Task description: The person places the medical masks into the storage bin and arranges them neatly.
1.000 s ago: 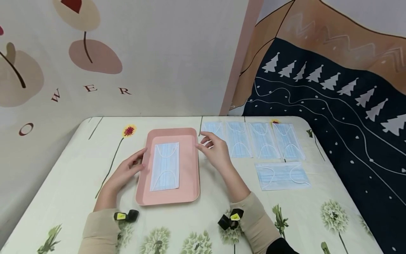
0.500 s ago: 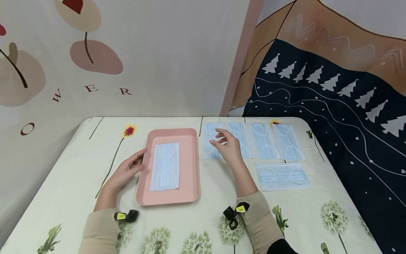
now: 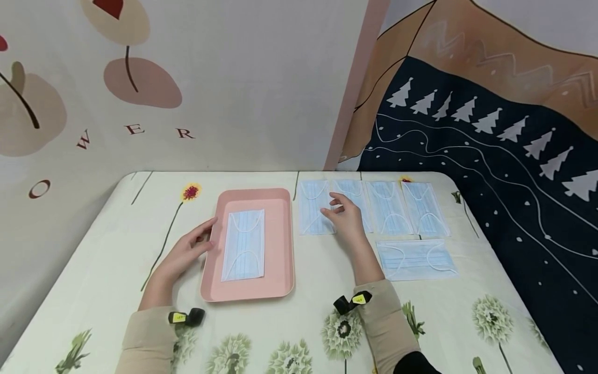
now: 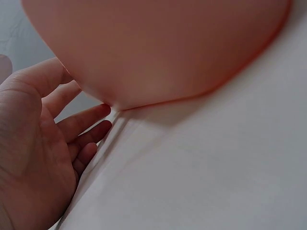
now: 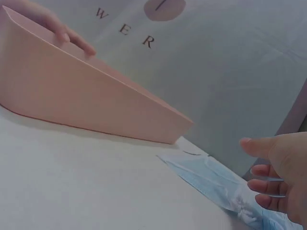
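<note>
A pink tray (image 3: 279,249) lies on the table with one pale blue face mask (image 3: 243,246) flat inside it. My left hand (image 3: 187,252) rests against the tray's left edge, its fingertips touching the rim, as the left wrist view also shows near the tray's corner (image 4: 144,76). To the right of the tray, my right hand (image 3: 348,221) hovers with loosely bent fingers and nothing between them. It is between a mask (image 3: 312,208) nearest the tray and a second mask (image 3: 350,189), which it partly covers. In the right wrist view, this hand (image 5: 283,177) appears above a mask (image 5: 206,175).
Two more upright masks (image 3: 385,208) continue the row to the right. Below them a mask (image 3: 417,259) lies sideways. The flowered tablecloth (image 3: 261,327) covers the table. Patterned fabric (image 3: 243,104) hangs behind it.
My right hand has moved from the tray's right edge rightward over the masks, uncovering the mask nearest the tray. My left hand and the tray have stayed in place.
</note>
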`<state>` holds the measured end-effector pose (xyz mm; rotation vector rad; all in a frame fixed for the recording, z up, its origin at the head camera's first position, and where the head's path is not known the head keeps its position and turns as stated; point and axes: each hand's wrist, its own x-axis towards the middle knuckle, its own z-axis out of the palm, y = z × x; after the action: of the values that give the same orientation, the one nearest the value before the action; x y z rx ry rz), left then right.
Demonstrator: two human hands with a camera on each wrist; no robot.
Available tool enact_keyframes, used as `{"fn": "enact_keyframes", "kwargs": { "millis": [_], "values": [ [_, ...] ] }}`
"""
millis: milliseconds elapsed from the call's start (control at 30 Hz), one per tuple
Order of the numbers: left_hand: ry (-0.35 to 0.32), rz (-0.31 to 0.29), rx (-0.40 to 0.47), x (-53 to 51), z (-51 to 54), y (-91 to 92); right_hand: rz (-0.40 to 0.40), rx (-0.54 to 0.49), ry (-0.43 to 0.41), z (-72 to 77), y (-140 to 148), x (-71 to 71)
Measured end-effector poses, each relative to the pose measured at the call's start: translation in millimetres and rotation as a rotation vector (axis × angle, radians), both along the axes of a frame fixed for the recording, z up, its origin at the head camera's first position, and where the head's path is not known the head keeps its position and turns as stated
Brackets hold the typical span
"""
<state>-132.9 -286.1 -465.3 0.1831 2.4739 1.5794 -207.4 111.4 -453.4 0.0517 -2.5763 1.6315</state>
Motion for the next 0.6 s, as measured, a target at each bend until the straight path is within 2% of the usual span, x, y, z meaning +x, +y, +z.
{"fn": "enact_keyframes", "kwargs": {
  "millis": [333, 600],
  "values": [
    [-0.003, 0.004, -0.009, 0.1, 1.7, 0.7, -0.028, 0.097, -0.05, -14.2, 3, -5.0],
    [-0.013, 0.009, -0.006, 0.6, 2.0, 0.3, -0.03, 0.159, -0.086, -18.5, 2, -8.5]
  ]
}}
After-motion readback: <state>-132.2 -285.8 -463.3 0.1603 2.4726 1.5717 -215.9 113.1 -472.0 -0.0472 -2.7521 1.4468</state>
